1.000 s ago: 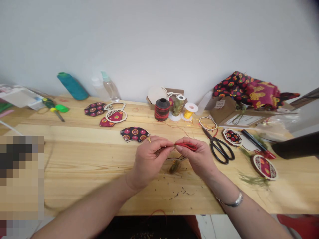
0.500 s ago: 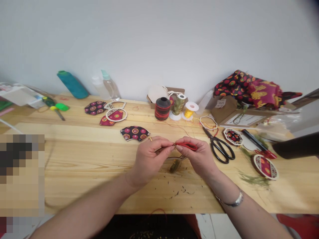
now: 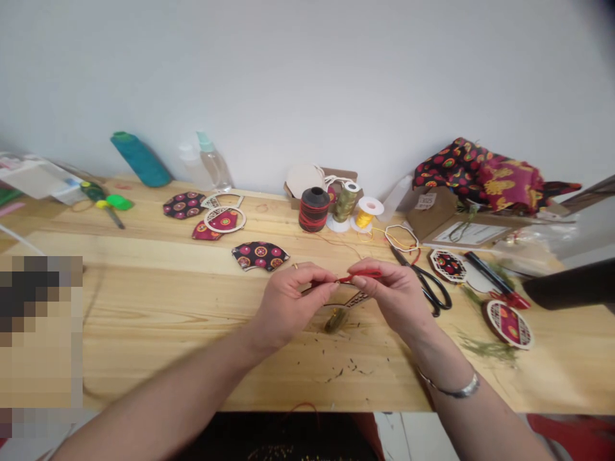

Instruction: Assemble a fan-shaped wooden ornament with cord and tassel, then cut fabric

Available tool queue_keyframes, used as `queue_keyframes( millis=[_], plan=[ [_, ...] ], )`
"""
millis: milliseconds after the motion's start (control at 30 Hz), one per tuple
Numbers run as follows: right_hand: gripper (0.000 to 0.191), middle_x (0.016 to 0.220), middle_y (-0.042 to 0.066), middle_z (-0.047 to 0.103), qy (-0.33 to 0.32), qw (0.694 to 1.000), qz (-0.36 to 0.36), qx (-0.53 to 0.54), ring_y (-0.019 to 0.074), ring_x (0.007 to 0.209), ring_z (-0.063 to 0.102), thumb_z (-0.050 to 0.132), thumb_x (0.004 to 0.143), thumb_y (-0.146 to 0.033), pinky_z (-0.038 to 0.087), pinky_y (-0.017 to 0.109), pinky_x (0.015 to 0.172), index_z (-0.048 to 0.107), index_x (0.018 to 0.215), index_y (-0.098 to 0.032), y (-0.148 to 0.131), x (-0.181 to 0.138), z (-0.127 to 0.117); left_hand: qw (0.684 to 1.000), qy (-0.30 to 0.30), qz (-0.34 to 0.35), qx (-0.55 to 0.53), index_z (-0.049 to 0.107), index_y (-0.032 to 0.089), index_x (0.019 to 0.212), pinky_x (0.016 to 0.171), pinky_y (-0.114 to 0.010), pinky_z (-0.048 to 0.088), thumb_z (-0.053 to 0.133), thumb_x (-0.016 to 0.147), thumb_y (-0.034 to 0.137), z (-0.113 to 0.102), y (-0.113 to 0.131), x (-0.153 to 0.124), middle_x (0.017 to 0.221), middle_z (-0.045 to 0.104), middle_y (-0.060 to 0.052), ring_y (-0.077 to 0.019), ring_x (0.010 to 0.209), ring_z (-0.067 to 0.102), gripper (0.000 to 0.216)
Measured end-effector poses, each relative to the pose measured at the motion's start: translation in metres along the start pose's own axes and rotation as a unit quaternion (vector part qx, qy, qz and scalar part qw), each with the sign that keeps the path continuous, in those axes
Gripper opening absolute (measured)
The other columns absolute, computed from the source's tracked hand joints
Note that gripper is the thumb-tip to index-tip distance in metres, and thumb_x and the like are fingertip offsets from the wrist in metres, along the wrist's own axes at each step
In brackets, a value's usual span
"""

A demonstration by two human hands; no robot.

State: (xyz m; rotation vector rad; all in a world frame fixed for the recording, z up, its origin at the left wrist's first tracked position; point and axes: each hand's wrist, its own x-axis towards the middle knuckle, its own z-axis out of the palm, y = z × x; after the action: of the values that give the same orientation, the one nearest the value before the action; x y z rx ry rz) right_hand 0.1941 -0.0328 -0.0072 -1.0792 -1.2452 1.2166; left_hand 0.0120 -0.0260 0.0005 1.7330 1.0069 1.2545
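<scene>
1. Near edge: I see a loose red thread (image 3: 307,404) along the front of the wooden table (image 3: 158,307). I would hold forearms clear of it (a snag there could tug the work).

2. Scraps: small dark scraps (image 3: 341,371) lie scattered farther in, below the hands. I advise against lowering the work onto them.

3. Tassel: an olive tassel (image 3: 336,320) shows just below the hands. I cannot tell from this camera whether it hangs from the work.

4. Hands: my left hand (image 3: 293,301) pinches the left end of the red cord (image 3: 368,275) between thumb and forefinger; my right hand (image 3: 394,288) grips its doubled length. The cord lies between them, above the table, with a curved latticed frame (image 3: 358,299) just beneath.

5. Handling: I recommend a firm left pinch, light even right-hand tension and strands laid flat (soft cord, I judge, twists readily). Leave the frame unbent.

6. Beyond the hands: black-handled scissors (image 3: 435,291) lie to the right, and a fan-shaped fabric piece (image 3: 261,256) lies to the left.

7. Far side: a black-and-red spool (image 3: 314,214) and a yellow spool (image 3: 365,219) stand near the wall.
</scene>
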Motion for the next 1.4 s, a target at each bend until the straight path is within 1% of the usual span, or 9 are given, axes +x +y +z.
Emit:
queue_keyframes(
  millis=[367,567,667,867,1033,1133,1233,1300,1400],
  plan=[
    [0.012,0.062,-0.001,0.067,-0.022,0.997,0.052,0.054,0.0108,0.057,0.056,0.080,0.065,-0.029,0.047,0.025,0.058,0.071,0.065,-0.020,-0.002,0.001,0.006,0.994,-0.102,-0.007,-0.036,0.074,0.019,0.076,0.063,-0.023,0.056,0.066,0.074,0.007,0.003,0.001,-0.004,0.076,0.074,-0.003,-0.0135,0.069,0.068,0.014],
    [0.014,0.060,-0.002,0.065,-0.039,0.996,0.053,0.053,0.0098,0.055,0.053,0.081,0.063,-0.029,0.046,0.025,0.058,0.071,0.063,-0.020,-0.001,0.001,0.011,0.991,-0.124,-0.007,-0.044,0.075,0.019,0.076,0.063,-0.024,0.057,0.065,0.073,0.007,0.004,0.000,-0.006,0.076,0.075,-0.003,-0.0139,0.069,0.068,0.016],
    [0.011,0.061,-0.001,0.065,-0.045,0.998,0.022,0.046,0.0108,0.058,0.054,0.081,0.064,-0.027,0.046,0.026,0.059,0.072,0.063,-0.021,-0.001,0.001,0.011,0.988,-0.135,-0.042,-0.058,0.075,0.019,0.075,0.061,-0.024,0.056,0.066,0.073,0.009,0.005,0.000,-0.006,0.073,0.074,-0.003,-0.0139,0.067,0.068,0.014],
    [0.011,0.063,-0.001,0.064,-0.050,0.998,-0.033,0.023,0.0118,0.060,0.055,0.082,0.062,-0.025,0.044,0.026,0.058,0.073,0.063,-0.020,0.000,0.001,0.011,0.968,-0.171,-0.159,-0.093,0.076,0.016,0.075,0.060,-0.024,0.052,0.069,0.071,0.017,0.005,0.000,-0.005,0.071,0.073,-0.003,-0.0132,0.064,0.065,0.008],
    [0.020,0.063,-0.002,0.062,-0.032,0.999,-0.004,0.020,0.0104,0.059,0.052,0.079,0.068,-0.034,0.043,0.025,0.059,0.068,0.061,-0.019,0.005,0.001,0.010,0.956,-0.168,-0.207,-0.122,0.075,0.018,0.071,0.060,-0.022,0.050,0.071,0.068,0.019,0.004,-0.001,-0.003,0.072,0.073,-0.001,-0.0117,0.064,0.063,0.005],
    [0.037,0.063,0.001,0.063,-0.029,0.999,0.026,0.005,0.0110,0.060,0.052,0.065,0.080,-0.049,0.043,0.026,0.063,0.068,0.062,-0.017,0.010,0.003,0.008,0.950,-0.162,-0.231,-0.131,0.075,0.019,0.070,0.060,-0.022,0.049,0.072,0.068,0.020,0.003,-0.001,-0.001,0.073,0.072,-0.001,-0.0111,0.063,0.061,0.004],
    [0.051,0.065,0.003,0.064,-0.050,0.996,0.062,0.029,0.0118,0.061,0.053,0.053,0.084,-0.061,0.042,0.026,0.063,0.070,0.066,-0.016,0.011,0.003,0.005,0.952,-0.147,-0.233,-0.134,0.074,0.019,0.069,0.058,-0.021,0.047,0.071,0.069,0.021,0.002,0.000,0.000,0.070,0.070,0.001,-0.0096,0.062,0.059,0.004],
    [0.050,0.065,0.003,0.063,-0.067,0.993,0.082,0.049,0.0114,0.061,0.052,0.055,0.082,-0.061,0.041,0.026,0.061,0.070,0.069,-0.015,0.009,0.003,0.005,0.955,-0.136,-0.230,-0.131,0.074,0.019,0.069,0.057,-0.020,0.046,0.070,0.069,0.022,0.001,0.001,0.001,0.067,0.068,0.002,-0.0090,0.060,0.057,0.005],
    [0.035,0.066,0.001,0.063,-0.083,0.987,0.118,0.068,0.0102,0.060,0.052,0.069,0.077,-0.050,0.040,0.024,0.058,0.070,0.072,-0.016,0.004,0.001,0.004,0.955,-0.125,-0.237,-0.127,0.075,0.019,0.071,0.060,-0.021,0.047,0.070,0.069,0.022,0.000,0.002,0.002,0.069,0.070,0.000,-0.0100,0.063,0.059,0.006]
  ],
)
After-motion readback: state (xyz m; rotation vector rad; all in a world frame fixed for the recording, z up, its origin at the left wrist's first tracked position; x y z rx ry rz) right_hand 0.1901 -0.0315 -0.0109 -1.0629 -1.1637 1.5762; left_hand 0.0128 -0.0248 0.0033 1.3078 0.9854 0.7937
